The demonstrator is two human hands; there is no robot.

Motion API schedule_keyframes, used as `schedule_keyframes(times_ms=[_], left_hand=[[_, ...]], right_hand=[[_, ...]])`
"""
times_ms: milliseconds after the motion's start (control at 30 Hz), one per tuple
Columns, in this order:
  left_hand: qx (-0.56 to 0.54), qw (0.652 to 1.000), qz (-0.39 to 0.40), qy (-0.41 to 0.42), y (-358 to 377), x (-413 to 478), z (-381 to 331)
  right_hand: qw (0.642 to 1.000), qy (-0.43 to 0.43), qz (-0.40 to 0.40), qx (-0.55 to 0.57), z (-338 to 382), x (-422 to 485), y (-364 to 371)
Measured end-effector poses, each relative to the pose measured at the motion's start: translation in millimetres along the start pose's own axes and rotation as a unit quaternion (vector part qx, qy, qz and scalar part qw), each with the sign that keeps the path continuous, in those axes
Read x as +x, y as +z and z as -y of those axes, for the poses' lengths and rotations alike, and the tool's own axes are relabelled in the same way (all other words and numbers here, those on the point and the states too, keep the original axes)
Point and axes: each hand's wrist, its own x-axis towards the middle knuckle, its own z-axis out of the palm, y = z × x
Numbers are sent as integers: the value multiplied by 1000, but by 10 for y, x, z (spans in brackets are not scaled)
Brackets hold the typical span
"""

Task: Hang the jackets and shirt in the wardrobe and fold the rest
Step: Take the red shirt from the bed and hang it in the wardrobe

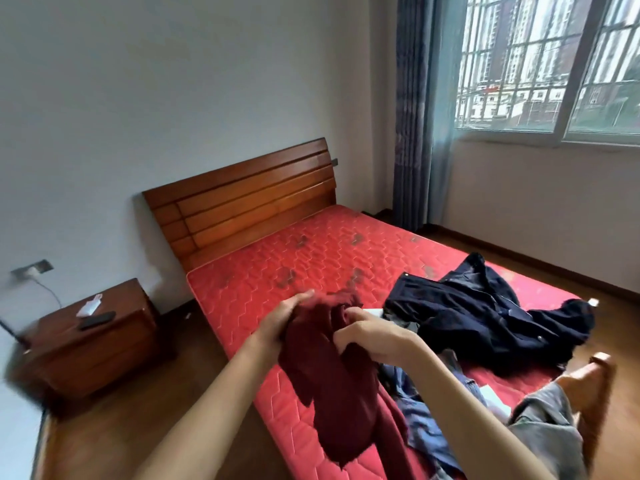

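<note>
While both hands lift it above the red mattress (249, 258), the dark red garment (332, 375) hangs bunched, left hand (280, 322) and right hand (372, 336) gripping its top; it looks knitted, though blurred.

It was a home bedroom: a wooden headboard (242, 202), a quilted red mattress (277, 258), a nightstand (93, 341) beside its head corner, a curtain (412, 116) by the barred window (536, 64), and a dark jacket (485, 306) near the mattress's window-side edge.

person | left hand (284, 320): bare | right hand (377, 339): bare | both forearms (207, 393): uncovered down to the frame's lower edge
</note>
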Motion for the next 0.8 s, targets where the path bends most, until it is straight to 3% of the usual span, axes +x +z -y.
schedule_keyframes(times_ms=[67,200,333,433,567,800], left_hand=[[23,997,-48,53,-50,-11,-58],[-16,996,-70,61,-209,-135,-309],[-32,993,-57,103,-399,-342,-541],[-28,990,-58,125,-565,-469,-707],[-3,988,-70,138,-893,-562,-885],[75,986,-63,135,-1676,-833,-1123]], right_hand=[[999,36,26,-18,-91,-17,-3],[997,73,33,24,-364,100,-107],[994,73,-80,25,-637,361,-183],[972,31,-207,-108,-643,600,-63],[931,-99,-192,-296,-452,962,389],[936,-170,-225,-209,-146,1616,1264]])
